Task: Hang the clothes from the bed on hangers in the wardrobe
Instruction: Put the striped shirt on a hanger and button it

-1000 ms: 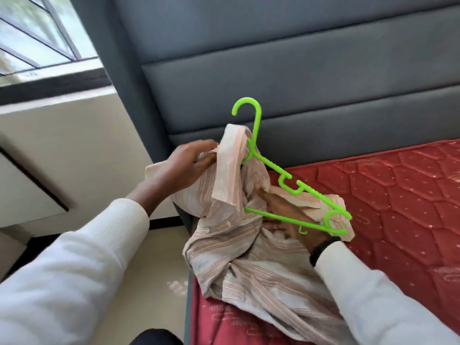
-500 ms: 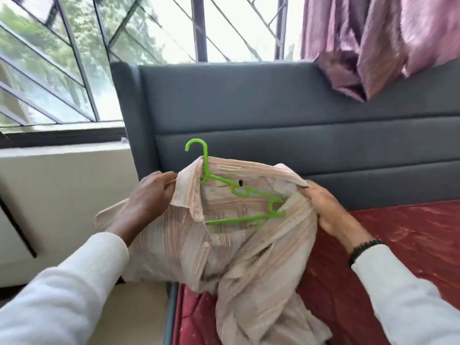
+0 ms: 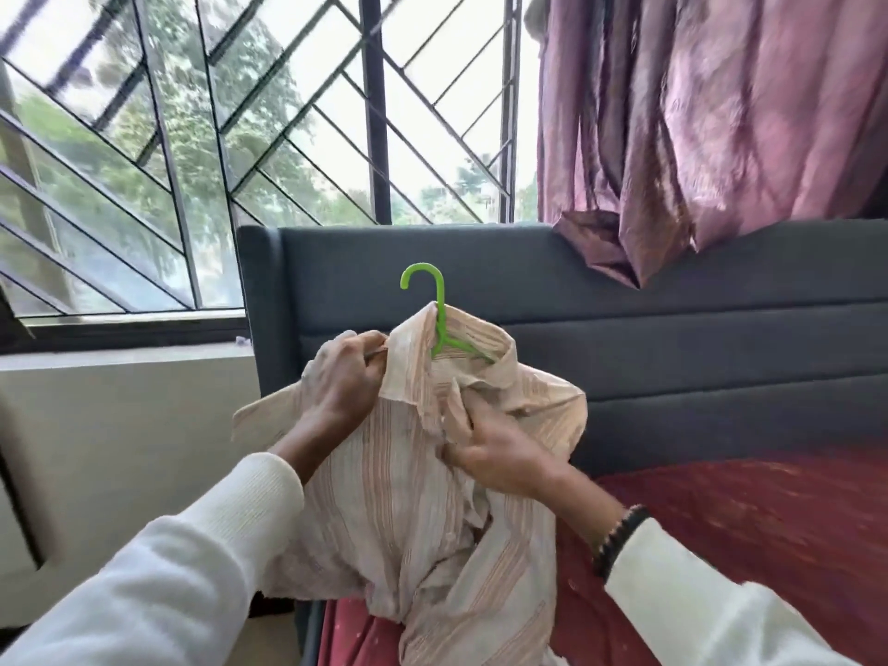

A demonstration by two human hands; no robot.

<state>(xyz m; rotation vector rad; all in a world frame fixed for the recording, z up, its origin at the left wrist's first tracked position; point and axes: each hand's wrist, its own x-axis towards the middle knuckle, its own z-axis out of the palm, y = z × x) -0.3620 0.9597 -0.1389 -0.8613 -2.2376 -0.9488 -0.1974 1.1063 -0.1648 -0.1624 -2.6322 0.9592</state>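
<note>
A beige striped shirt (image 3: 408, 511) hangs in front of me on a green plastic hanger (image 3: 435, 310). Only the hanger's hook and part of one arm show above the collar; the rest is inside the shirt. My left hand (image 3: 343, 377) grips the shirt's left shoulder next to the collar. My right hand (image 3: 490, 454) pinches the front of the shirt just below the collar. The shirt's lower part droops onto the red mattress (image 3: 749, 521). No wardrobe is in view.
A grey padded headboard (image 3: 624, 329) stands right behind the shirt. Behind it is a barred window (image 3: 269, 137), and a purple curtain (image 3: 721, 127) hangs at the right, draping over the headboard's top. A pale wall and sill lie to the left.
The shirt's collar now sits closed round the hanger, hiding most of it. My right hand moved from the shirt's right shoulder to its front. The view has tilted up.
</note>
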